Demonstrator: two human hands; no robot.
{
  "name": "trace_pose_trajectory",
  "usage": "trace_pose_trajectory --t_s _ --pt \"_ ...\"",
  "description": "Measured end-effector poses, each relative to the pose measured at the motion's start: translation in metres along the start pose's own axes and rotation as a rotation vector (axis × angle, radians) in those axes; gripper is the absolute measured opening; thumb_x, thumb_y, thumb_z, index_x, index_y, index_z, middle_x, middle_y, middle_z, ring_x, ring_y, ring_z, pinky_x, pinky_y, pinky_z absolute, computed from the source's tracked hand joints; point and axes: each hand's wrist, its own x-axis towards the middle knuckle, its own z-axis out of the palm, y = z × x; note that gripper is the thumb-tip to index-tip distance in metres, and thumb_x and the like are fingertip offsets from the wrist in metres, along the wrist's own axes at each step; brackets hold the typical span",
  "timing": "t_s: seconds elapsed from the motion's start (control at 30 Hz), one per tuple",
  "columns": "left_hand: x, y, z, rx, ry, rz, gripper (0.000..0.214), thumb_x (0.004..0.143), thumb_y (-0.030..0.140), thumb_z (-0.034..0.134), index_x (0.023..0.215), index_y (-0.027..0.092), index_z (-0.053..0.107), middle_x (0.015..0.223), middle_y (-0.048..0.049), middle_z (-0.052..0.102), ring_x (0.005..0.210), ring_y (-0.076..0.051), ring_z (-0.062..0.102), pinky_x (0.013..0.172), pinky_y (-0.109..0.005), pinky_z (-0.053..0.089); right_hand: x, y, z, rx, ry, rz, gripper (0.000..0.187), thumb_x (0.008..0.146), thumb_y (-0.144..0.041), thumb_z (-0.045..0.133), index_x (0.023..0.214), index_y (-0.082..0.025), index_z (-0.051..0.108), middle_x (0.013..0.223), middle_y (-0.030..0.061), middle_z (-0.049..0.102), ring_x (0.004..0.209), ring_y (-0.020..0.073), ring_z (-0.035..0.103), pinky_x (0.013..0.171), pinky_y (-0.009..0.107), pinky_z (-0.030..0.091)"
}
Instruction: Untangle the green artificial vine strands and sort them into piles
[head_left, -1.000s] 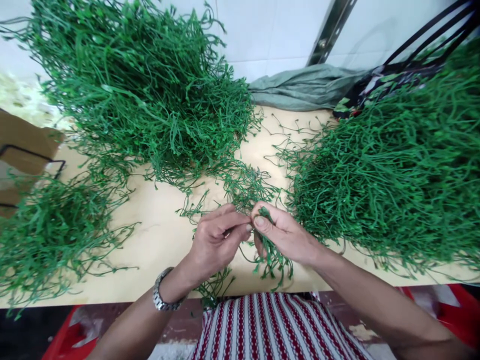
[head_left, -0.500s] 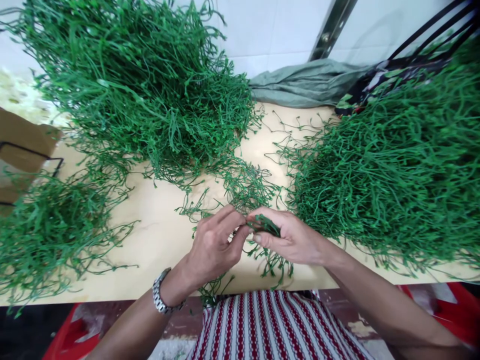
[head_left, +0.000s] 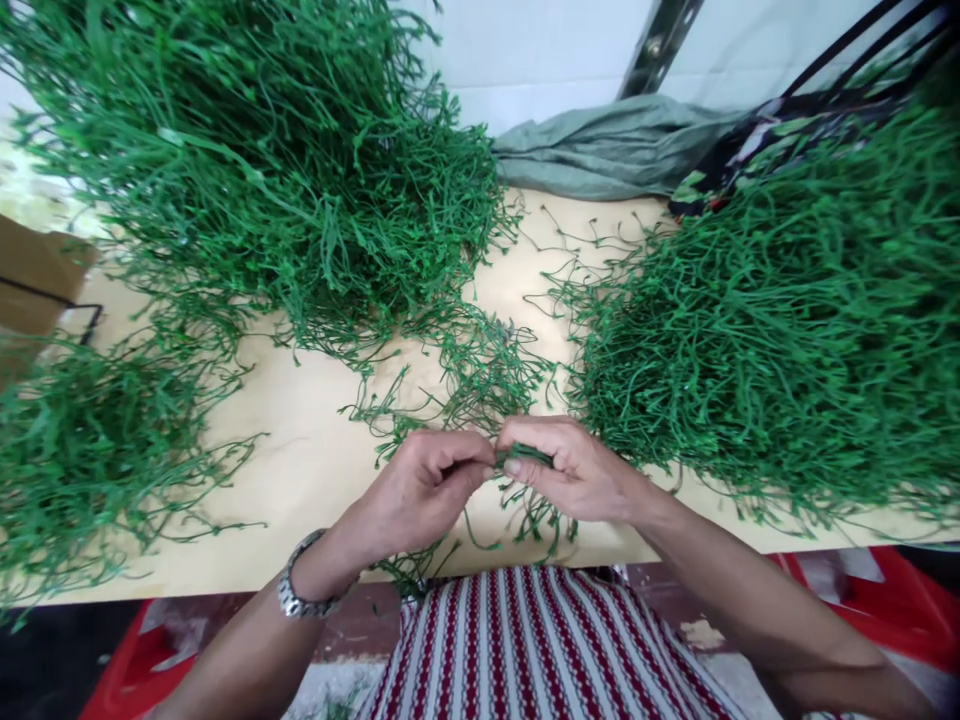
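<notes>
My left hand point(head_left: 424, 490), with a metal watch on its wrist, and my right hand point(head_left: 574, 470) meet at the near edge of a pale wooden table point(head_left: 315, 470). Both are closed in a pinch on a small bunch of green plastic stems point(head_left: 525, 458). The stems' thin ends hang down below my right hand, over the table edge. A few more loose stems point(head_left: 487, 375) lie on the table just beyond my fingers.
Big heaps of the same green stems stand at the back left point(head_left: 285, 170), at the right point(head_left: 780, 330) and at the near left point(head_left: 90, 450). A grey-green cloth point(head_left: 600, 150) lies against the white wall. A brown box point(head_left: 37, 280) sits far left. Striped fabric point(head_left: 540, 650) covers my lap.
My right hand has turned from thumb-up to flatter, laying the bunch more level. Both hands stay pinched together at the same spot. The view has tipped slightly downward.
</notes>
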Motion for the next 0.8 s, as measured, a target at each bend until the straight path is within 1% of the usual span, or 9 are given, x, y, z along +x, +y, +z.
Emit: trace_pose_trajectory --t_s 0.13,0.2,0.3,0.37,0.4,0.43,0.5,0.6,0.8 --pt "0.003 -0.007 -0.002 -0.283 -0.03 -0.055 0.012 0.076 0.016 0.053 0.071 0.013 0.064 0.067 -0.0046 0.063 0.062 -0.013 0.055 0.058 -0.024 0.042 0.001 -0.002 -0.005 0.28 -0.055 -0.037 0.019 0.088 -0.027 0.043 0.077 -0.015 0.052 0.071 0.0022 0.056 0.067 0.0119 0.053 0.062 0.025 0.041" --pt "0.003 -0.009 -0.004 -0.363 0.049 -0.066 0.01 0.074 0.019 0.057 0.069 0.013 0.063 0.065 -0.0031 0.061 0.06 -0.012 0.053 0.058 -0.023 0.042 0.0 0.002 -0.008 0.335 0.015 -0.008 0.019 0.089 -0.03 0.043 0.08 -0.016 0.052 0.082 0.0049 0.059 0.076 0.0137 0.055 0.068 0.027 0.043" --pt "0.004 -0.009 -0.005 -0.37 0.22 -0.096 0.01 0.073 0.022 0.06 0.069 0.014 0.061 0.059 0.0009 0.054 0.053 -0.008 0.044 0.05 -0.02 0.035 -0.002 0.008 -0.011 0.274 0.372 0.05 0.015 0.089 -0.03 0.043 0.084 -0.019 0.051 0.091 0.0055 0.059 0.085 0.0154 0.055 0.075 0.031 0.043" --pt "0.004 -0.007 -0.003 -0.358 0.287 -0.121 0.011 0.073 0.024 0.061 0.069 0.014 0.059 0.057 0.0025 0.049 0.051 -0.007 0.039 0.047 -0.019 0.031 -0.004 0.008 -0.01 0.236 0.613 0.044 0.011 0.09 -0.028 0.043 0.084 -0.021 0.049 0.076 0.0012 0.056 0.073 0.0137 0.055 0.069 0.029 0.044" --pt "0.004 -0.006 -0.002 -0.347 0.312 -0.129 0.011 0.073 0.024 0.061 0.069 0.014 0.058 0.056 0.0031 0.047 0.05 -0.007 0.037 0.046 -0.019 0.03 -0.005 0.006 -0.009 0.226 0.661 0.034 0.009 0.09 -0.027 0.042 0.085 -0.021 0.048 0.067 -0.0014 0.052 0.064 0.0122 0.052 0.063 0.027 0.044" --pt "0.005 -0.005 0.0 -0.332 0.334 -0.133 0.012 0.073 0.024 0.06 0.068 0.014 0.057 0.055 0.0037 0.045 0.049 -0.007 0.036 0.045 -0.019 0.029 -0.005 0.002 -0.007 0.205 0.648 0.03 0.009 0.09 -0.026 0.042 0.086 -0.021 0.047 0.061 -0.0035 0.047 0.055 0.0105 0.048 0.056 0.024 0.042" --pt "0.007 -0.002 0.003 -0.3 0.37 -0.13 0.012 0.073 0.024 0.059 0.066 0.014 0.055 0.054 0.0044 0.042 0.049 -0.007 0.035 0.045 -0.019 0.028 -0.005 -0.008 0.0 0.115 0.468 0.041 0.009 0.09 -0.026 0.041 0.09 -0.021 0.049 0.057 -0.0051 0.042 0.045 0.0081 0.039 0.044 0.02 0.034" --pt "0.01 0.001 0.007 -0.313 0.395 -0.133 0.012 0.073 0.021 0.057 0.065 0.014 0.054 0.055 0.0041 0.044 0.051 -0.007 0.037 0.047 -0.019 0.03 0.0 -0.019 0.013 -0.138 0.227 0.044 0.015 0.086 -0.03 0.049 0.095 -0.019 0.051 0.064 -0.0028 0.049 0.048 0.008 0.042 0.044 0.02 0.032" --pt "0.009 -0.003 0.003 -0.707 0.251 -0.215 0.016 0.074 0.028 0.057 0.067 0.014 0.054 0.055 0.0039 0.046 0.044 -0.005 0.038 0.04 -0.018 0.03 0.006 -0.011 0.023 -0.383 0.247 -0.108 0.008 0.083 -0.014 0.044 0.086 -0.017 0.051 0.074 0.0018 0.058 0.065 0.0114 0.053 0.058 0.022 0.041"
